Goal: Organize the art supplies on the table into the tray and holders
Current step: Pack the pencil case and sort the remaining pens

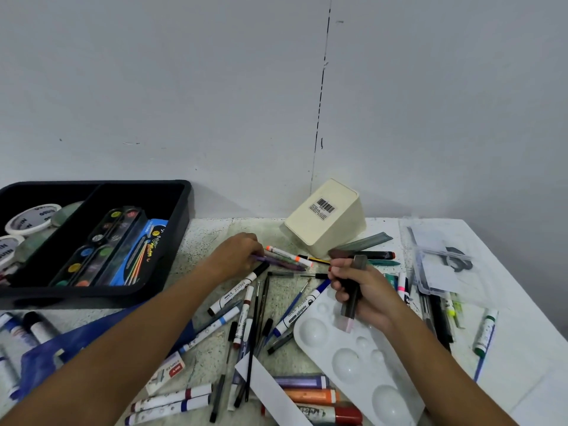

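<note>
Plain grey-white wall [184,87] fills the upper half, with a thin dark vertical crack [321,96] and a few small scuffs, and meets a white paint-stained table [528,348] pushed against it under soft, even light with faint shadows.

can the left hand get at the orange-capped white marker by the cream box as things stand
Probably yes. The left hand rests right beside the marker, which lies on top of the pile with nothing over it, though its fingers already grip purple pens.
</note>
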The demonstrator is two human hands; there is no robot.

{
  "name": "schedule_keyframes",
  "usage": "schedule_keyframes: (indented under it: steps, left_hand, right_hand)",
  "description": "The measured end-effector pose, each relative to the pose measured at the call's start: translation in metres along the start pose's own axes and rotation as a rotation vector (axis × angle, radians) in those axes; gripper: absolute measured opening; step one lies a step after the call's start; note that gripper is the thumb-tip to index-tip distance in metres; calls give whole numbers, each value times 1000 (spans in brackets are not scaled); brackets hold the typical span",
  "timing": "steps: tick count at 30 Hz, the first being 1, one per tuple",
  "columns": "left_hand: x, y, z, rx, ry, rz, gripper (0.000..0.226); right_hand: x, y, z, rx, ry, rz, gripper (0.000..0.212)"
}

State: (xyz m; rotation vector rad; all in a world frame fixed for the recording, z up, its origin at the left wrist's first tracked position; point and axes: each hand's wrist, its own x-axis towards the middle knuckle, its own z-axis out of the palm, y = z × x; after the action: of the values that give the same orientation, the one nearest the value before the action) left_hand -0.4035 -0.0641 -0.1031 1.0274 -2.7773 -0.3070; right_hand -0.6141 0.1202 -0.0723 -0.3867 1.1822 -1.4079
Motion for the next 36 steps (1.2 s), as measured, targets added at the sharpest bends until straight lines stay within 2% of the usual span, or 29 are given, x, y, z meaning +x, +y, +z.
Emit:
schedule_keyframes:
  steps: [4, 7, 11, 14, 15, 17, 20, 22, 24, 26, 30, 32, 36]
  left_hand:
    - [-6, -1, -12, 6, 27, -8, 14]
    - [-19, 6, -29, -158, 112, -89, 12]
    - [-42, 42, -45, -504, 76, -100, 17]
    - [-53, 68, -41, -646, 24, -43, 19]
    - [-54, 74, -37, -661, 14, -19, 20]
    - [-55, 87, -28, -652, -2, 28, 21]
    - [-53, 94, -20, -670, -8, 52, 15]
    - [-47, 85, -20, -660, 52, 8, 9]
    - [-37, 63, -20, -567, 164, -97, 8]
    - [-25, 36, -19, -380, 221, -186, 18]
    - [-4, 6, -9, -52, 34, -158, 41]
    - [2, 2, -2, 30, -10, -119, 39]
    - [5, 2, 3, 66, 39, -74, 25]
  right_hand:
    - [1, 0, 3, 30, -28, -8, 9]
    - [3, 2, 12, 91, -47, -13, 8]
    - [7, 13, 31, 232, -54, -61, 40]
    - [12, 18, 47, 245, -72, -144, 76]
    - [12, 19, 52, 251, -75, -167, 81]
    - [12, 20, 59, 234, -37, -204, 71]
    - [13, 20, 61, 162, 109, -212, 25]
    - [13, 18, 55, 157, 145, -204, 14]
    - [12, 13, 47, 151, 139, -185, 11]
    - [9, 10, 37, 133, 123, -153, 11]
    - [5, 11, 24, 121, 91, -120, 11]
    - [4, 12, 22, 117, 78, -115, 14]
    - [2, 12, 21, 77, 41, -114, 22]
